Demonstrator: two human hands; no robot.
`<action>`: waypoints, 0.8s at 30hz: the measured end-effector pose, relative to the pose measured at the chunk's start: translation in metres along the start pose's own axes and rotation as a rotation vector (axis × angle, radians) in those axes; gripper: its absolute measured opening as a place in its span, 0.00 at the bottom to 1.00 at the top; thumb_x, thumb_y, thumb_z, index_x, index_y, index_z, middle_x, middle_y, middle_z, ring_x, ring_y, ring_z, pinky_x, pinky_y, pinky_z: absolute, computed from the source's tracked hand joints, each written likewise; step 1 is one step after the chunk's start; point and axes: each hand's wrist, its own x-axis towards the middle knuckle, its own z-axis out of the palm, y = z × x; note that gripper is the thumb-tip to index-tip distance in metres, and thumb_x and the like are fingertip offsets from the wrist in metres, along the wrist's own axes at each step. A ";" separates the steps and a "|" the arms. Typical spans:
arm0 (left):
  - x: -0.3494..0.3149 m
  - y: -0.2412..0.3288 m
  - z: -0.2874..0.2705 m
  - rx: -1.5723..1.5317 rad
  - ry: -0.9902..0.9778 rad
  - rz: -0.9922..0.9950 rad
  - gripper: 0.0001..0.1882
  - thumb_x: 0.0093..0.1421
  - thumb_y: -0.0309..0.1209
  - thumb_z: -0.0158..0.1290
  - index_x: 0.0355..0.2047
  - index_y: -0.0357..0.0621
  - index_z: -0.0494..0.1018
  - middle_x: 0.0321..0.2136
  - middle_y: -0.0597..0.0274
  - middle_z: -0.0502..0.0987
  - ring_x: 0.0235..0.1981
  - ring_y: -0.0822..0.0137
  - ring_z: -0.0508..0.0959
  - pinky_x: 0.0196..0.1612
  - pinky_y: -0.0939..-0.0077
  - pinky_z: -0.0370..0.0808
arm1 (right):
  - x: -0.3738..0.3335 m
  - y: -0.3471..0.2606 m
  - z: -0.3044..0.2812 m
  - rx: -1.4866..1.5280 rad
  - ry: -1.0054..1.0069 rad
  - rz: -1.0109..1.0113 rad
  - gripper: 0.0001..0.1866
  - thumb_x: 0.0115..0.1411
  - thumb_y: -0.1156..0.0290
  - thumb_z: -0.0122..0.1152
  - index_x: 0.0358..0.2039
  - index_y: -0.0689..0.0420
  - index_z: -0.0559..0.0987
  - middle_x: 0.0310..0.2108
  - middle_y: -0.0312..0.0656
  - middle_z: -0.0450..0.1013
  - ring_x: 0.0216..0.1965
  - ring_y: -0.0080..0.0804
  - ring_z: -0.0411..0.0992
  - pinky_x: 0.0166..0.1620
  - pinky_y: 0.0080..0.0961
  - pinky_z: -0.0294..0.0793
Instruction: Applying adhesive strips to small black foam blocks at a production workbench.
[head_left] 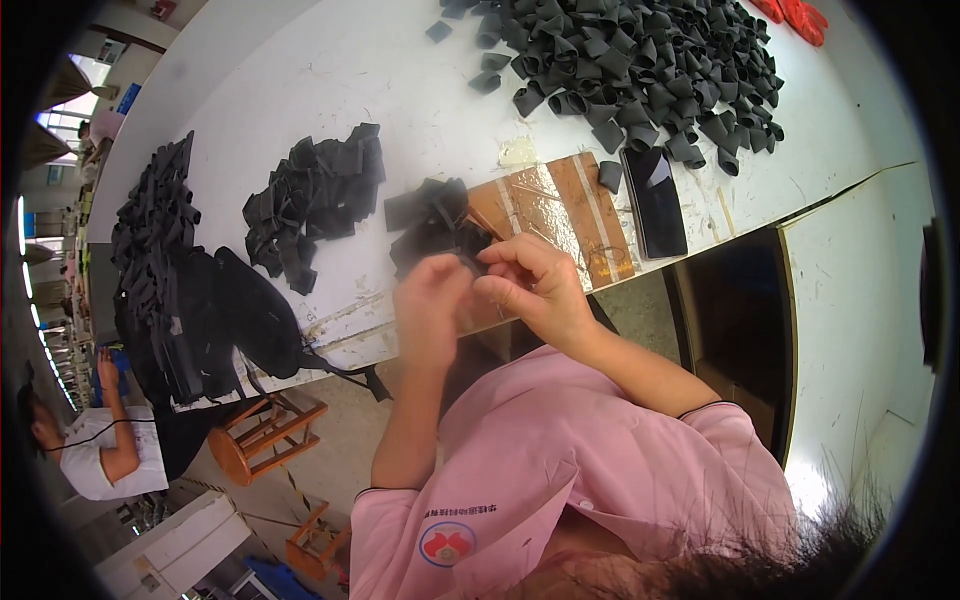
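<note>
Left fingers (pixel 447 275), blurred, partly hide black pieces (pixel 428 212).

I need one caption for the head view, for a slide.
Left hand and right hand close together near a brown board on a white table, a heap of small dark pieces beyond.

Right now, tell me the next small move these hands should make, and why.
I'd probably ease the left hand and right hand forward, over the table: they appear close together near its front edge, by a small pile of dark pieces, so anything let go there might drop. Whether they pinch a piece is unclear.
</note>
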 end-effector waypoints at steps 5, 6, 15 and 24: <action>-0.016 -0.002 0.021 0.356 0.136 0.454 0.02 0.56 0.22 0.48 0.28 0.36 0.68 0.22 0.67 0.71 0.21 0.81 0.69 0.24 0.90 0.67 | 0.001 -0.003 0.005 -0.065 0.040 -0.184 0.06 0.46 0.80 0.59 0.28 0.64 0.76 0.22 0.40 0.68 0.19 0.25 0.67 0.22 0.18 0.65; -0.016 -0.007 0.022 0.354 0.139 0.458 0.02 0.56 0.22 0.48 0.28 0.36 0.68 0.22 0.67 0.71 0.21 0.81 0.69 0.24 0.90 0.67 | 0.001 -0.005 0.007 -0.168 0.084 -0.271 0.06 0.45 0.80 0.59 0.27 0.64 0.76 0.21 0.40 0.68 0.19 0.26 0.68 0.22 0.18 0.65; -0.014 0.015 0.015 -0.679 -0.119 -0.110 0.12 0.50 0.17 0.47 0.36 0.36 0.65 0.21 0.60 0.69 0.06 0.80 0.56 0.10 0.88 0.54 | 0.007 -0.004 -0.002 0.105 0.068 0.137 0.03 0.47 0.79 0.56 0.25 0.62 0.76 0.20 0.35 0.69 0.16 0.18 0.62 0.18 0.13 0.59; -0.021 0.005 0.029 0.026 0.198 0.394 0.09 0.53 0.16 0.43 0.36 0.30 0.66 0.24 0.60 0.71 0.16 0.82 0.67 0.17 0.92 0.62 | 0.014 -0.011 -0.019 1.089 -0.419 0.624 0.06 0.55 0.71 0.53 0.27 0.59 0.74 0.19 0.29 0.64 0.17 0.12 0.53 0.17 0.09 0.52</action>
